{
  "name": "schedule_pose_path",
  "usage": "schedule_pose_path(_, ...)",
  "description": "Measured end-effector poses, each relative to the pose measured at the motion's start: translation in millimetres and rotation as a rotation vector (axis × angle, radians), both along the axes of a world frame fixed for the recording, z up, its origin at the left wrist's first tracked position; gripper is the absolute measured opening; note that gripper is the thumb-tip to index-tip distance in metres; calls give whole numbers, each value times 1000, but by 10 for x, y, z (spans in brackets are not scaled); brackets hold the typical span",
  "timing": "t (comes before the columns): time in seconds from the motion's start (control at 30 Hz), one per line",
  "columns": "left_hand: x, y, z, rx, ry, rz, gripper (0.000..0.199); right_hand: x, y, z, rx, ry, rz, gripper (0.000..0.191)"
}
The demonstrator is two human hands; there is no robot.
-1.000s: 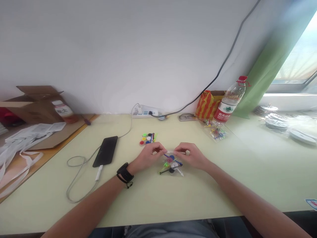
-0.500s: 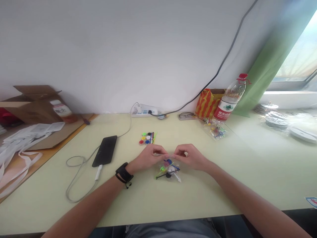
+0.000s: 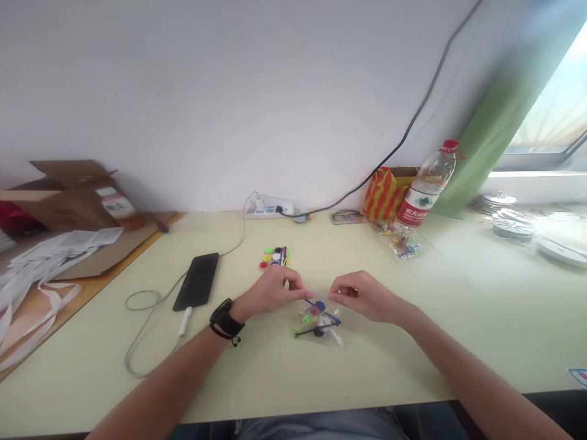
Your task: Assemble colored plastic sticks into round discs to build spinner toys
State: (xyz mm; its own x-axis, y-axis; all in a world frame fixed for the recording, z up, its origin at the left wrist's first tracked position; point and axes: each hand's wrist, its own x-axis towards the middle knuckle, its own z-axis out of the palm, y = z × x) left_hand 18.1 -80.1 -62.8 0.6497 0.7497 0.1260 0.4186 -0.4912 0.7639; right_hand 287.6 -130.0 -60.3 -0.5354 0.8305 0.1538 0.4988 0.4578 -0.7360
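- Head view: surface (image 3: 257, 379), pale yellow-green, smooth, slightly glossy.
- Water bottle (image 3: 416, 195): clear, red-capped, upright, well apart beyond the right hand.
- Left hand (image 3: 273, 290): thumb and forefinger pinched together on the bag's upper left edge.
- Right hand (image 3: 369, 296): thumb and fingers closed on the upper right edge.
- Clear plastic bag (image 3: 322, 296): thin, creased film, between the hands, hanging or lying from the fingertips toward the body; gripped edge runs left to right, neither hand clearly nearer. Roughly square; cannot tell whether it touches the surface.
- White arrow (image 3: 338, 337): slim, rigid-looking, slanted inside the bag.
- Blue disc (image 3: 320, 305): round, inside, near the gripped edge.
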Motion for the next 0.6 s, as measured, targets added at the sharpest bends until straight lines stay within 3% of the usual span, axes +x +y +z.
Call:
schedule_pose_path(0.13, 52, -67, -70, -110, -17, -2, 42, 69, -134, 29, -24, -38, -9, 32)
schedule_pose_path(0.27, 123, -170, -111, -277, 16, -167, 45, 179, -300, 58, -92, -87, -2, 34)
schedule_pose_path(0.4, 162, -230, -160, -260, 56, -234, 49, 448, -462, 145, -49, -180, -43, 36)
schedule_pose_path(0.5, 193, -243, -221, -241, 37, -185, 49, 867, -569, 195, 170, -246, -196, 35)
schedule_pose_path(0.6, 233, -250, -271, -182, 49, -152, 48, 1400, -652, 169, 650, -327, -397, 25)
